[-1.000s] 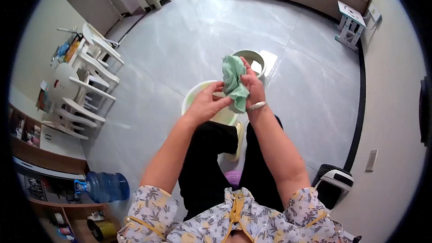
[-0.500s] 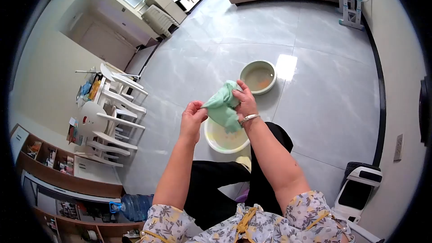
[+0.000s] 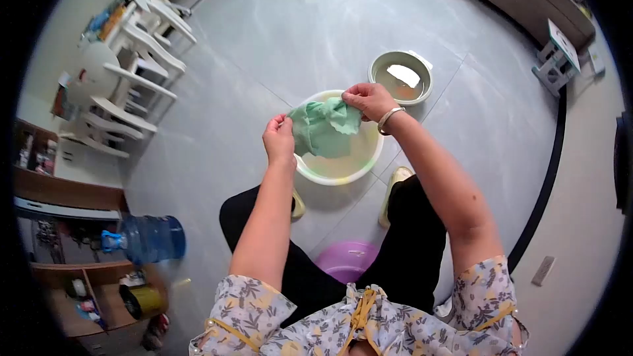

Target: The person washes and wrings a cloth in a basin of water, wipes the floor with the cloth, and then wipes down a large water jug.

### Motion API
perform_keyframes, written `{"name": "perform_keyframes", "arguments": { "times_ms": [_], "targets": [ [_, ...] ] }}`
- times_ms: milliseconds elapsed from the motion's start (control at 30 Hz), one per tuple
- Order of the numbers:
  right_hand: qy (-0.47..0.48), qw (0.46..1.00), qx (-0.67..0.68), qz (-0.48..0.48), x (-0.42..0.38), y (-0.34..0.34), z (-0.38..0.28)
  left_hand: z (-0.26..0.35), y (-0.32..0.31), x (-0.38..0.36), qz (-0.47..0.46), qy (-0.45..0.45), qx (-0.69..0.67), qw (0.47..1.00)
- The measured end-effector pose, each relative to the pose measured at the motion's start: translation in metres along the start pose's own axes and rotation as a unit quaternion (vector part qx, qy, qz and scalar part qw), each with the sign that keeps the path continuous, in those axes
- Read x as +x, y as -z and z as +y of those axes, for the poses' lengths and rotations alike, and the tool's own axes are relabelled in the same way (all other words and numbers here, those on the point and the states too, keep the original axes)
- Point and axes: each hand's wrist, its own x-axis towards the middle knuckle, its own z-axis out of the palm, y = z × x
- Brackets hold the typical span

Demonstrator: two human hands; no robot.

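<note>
A light green cloth [image 3: 321, 133] hangs crumpled between my two hands. My left hand [image 3: 279, 140] pinches its left edge with thumb and fingers. At the upper right edge, my right hand [image 3: 370, 101] grips the cloth, a silver bangle on that wrist. Below the cloth stands a white basin [image 3: 337, 180] on the floor, with cloudy water visible inside; the cloth hides part of it. Just beyond my right hand is a grey-green basin [image 3: 403, 101] holding water that reflects a bright light.
A purple basin [image 3: 347, 257] sits between my legs. White chairs [image 3: 142, 53] stand at the left, and a blue water bottle [image 3: 155, 238] lies nearer, by the shelves [image 3: 86, 277]. A small white stand [image 3: 557, 59] is by the right wall.
My view has tilted down, bringing the purple basin into sight. The hands have moved apart, spreading the cloth sideways, and my right hand now holds its upper right edge.
</note>
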Motion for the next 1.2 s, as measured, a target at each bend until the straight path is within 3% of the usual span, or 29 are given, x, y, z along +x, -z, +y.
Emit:
{"name": "perform_keyframes", "arguments": {
  "times_ms": [100, 167, 233, 300, 333, 400, 433, 500, 600, 733, 833, 967, 1067, 1200],
  "targets": [
    [-0.022, 0.987, -0.154, -0.031, 0.047, -0.006, 0.032, -0.076, 0.01, 0.029, 0.058, 0.067, -0.07, 0.994],
    [-0.129, 0.94, -0.304, -0.085, 0.085, -0.001, 0.064, -0.123, 0.011, 0.049, 0.059, 0.1, -0.069, 0.991],
    [-0.003, 0.836, -0.54, -0.095, 0.112, 0.002, 0.113, -0.147, 0.006, 0.056, 0.173, 0.164, -0.056, 0.97],
    [-0.031, 0.822, -0.562, -0.086, 0.138, 0.002, 0.162, -0.169, 0.002, 0.053, 0.165, 0.207, -0.075, 0.961],
    [-0.04, 0.818, -0.567, -0.091, 0.119, 0.001, 0.168, -0.169, -0.006, 0.027, 0.175, 0.24, -0.113, 0.948],
    [-0.04, 0.866, -0.494, -0.064, 0.138, -0.016, 0.212, -0.195, -0.014, 0.027, 0.204, 0.28, -0.144, 0.927],
    [0.025, 0.874, -0.482, -0.057, 0.14, -0.026, 0.231, -0.204, -0.019, 0.025, 0.21, 0.303, -0.163, 0.915],
    [0.104, 0.855, -0.507, -0.026, 0.136, -0.045, 0.253, -0.22, -0.024, 0.022, 0.221, 0.335, -0.177, 0.899],
    [0.131, 0.827, -0.546, -0.035, 0.135, -0.054, 0.27, -0.239, -0.03, 0.014, 0.166, 0.318, -0.171, 0.918],
    [0.111, 0.85, -0.515, 0.016, 0.149, -0.059, 0.294, -0.26, -0.032, 0.021, 0.138, 0.329, -0.154, 0.921],
    [0.04, 0.882, -0.463, 0.071, 0.149, -0.059, 0.294, -0.26, -0.041, 0.018, 0.113, 0.34, -0.142, 0.923],
    [-0.127, 0.928, -0.347, 0.044, 0.161, -0.06, 0.263, -0.258, -0.062, 0.037, 0.105, 0.398, -0.266, 0.872],
    [-0.021, 0.961, -0.252, 0.111, 0.144, -0.062, 0.269, -0.259, -0.066, 0.04, 0.058, 0.417, -0.324, 0.847],
    [-0.008, 0.961, -0.229, 0.153, 0.127, -0.06, 0.264, -0.239, -0.056, 0.024, 0.099, 0.331, -0.207, 0.915]
  ]
}}
